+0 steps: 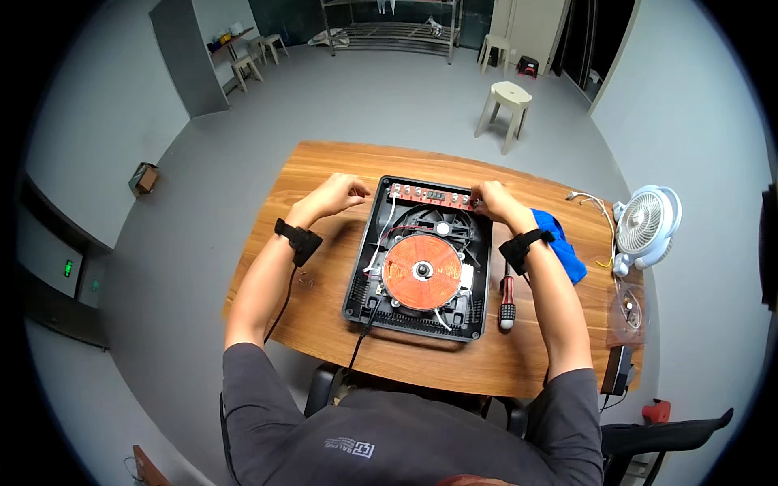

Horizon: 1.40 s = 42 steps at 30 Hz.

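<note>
An opened black appliance housing lies on the wooden desk, holding a copper coil disc, a fan, white and black wires and a red button board along its far edge. My left hand is just left of the housing, fingers loosely bent and apart, with nothing visible in them. My right hand is at the board's right end, fingers closed together on something I cannot make out. A red-and-black screwdriver lies right of the housing.
A blue cloth, white fan, loose cable, clear bag and black power adapter sit on the desk's right. Small metal bits lie at left. Stools and a metal bunk frame stand beyond.
</note>
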Tool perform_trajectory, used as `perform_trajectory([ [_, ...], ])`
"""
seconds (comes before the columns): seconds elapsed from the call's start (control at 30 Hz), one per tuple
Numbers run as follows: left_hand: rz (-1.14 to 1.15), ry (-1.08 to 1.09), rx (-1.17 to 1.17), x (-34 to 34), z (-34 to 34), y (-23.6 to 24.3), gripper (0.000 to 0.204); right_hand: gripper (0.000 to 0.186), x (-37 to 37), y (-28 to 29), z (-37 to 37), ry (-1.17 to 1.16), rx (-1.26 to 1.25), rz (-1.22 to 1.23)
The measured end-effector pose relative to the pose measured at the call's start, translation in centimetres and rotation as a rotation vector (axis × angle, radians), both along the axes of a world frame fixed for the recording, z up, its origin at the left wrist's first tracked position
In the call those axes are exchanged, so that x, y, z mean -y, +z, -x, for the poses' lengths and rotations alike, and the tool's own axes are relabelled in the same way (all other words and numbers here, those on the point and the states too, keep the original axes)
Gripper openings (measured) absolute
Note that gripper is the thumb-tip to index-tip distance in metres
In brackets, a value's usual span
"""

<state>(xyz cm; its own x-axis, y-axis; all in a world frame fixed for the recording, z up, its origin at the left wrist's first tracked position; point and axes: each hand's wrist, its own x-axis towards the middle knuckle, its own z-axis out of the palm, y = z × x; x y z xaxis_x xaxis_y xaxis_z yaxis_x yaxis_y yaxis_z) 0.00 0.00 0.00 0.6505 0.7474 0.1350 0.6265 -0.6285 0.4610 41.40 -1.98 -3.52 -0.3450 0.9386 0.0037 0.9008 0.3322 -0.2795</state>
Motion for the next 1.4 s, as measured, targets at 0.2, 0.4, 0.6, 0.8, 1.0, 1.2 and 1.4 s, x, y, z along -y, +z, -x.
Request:
perform_trajectory([
  [0.2, 0.136, -0.137, -0.025, 6.1, -0.2, 0.8, 0.017, 0.024, -0.2, -1.7, -0.4, 0.029, -0.054, -0.084],
  [0.4, 0.282, -0.204, -0.049, 11.2, -1.2, 1.5, 0.019, 0.026, 0.1, -1.0, -0.2, 0.052, -0.084, -0.077],
  [0.6, 0.14, -0.272, -0.067, 11.7, -1.5, 0.5, 0.019, 0.023, 0.3, -0.7, -0.4, 0.051, -0.103, -0.088],
  [0.8, 0.18, -0.225, -0.144, 11.6, -1.8, -0.1, 0.016, 0.024, 0.4, -0.6, -0.2, 0.045, -0.078, -0.075],
  [1.0, 0.029, -0.274, -0.116, 11.3, -1.4, -2.6, 0.011, 0.024, 0.5, -0.2, -0.4, 0.054, -0.085, -0.038],
  [1.2, -0.056, -0.253, -0.043, 11.7, -1.1, -4.0, 0.009, 0.03, 1.2, 1.1, -0.2, 0.047, -0.134, 0.029],
  [1.4, -0.024, -0.231, -0.001, 11.4, -0.9, -4.3, 0.009, 0.031, 1.1, 1.1, -0.1, 0.034, -0.114, 0.033],
])
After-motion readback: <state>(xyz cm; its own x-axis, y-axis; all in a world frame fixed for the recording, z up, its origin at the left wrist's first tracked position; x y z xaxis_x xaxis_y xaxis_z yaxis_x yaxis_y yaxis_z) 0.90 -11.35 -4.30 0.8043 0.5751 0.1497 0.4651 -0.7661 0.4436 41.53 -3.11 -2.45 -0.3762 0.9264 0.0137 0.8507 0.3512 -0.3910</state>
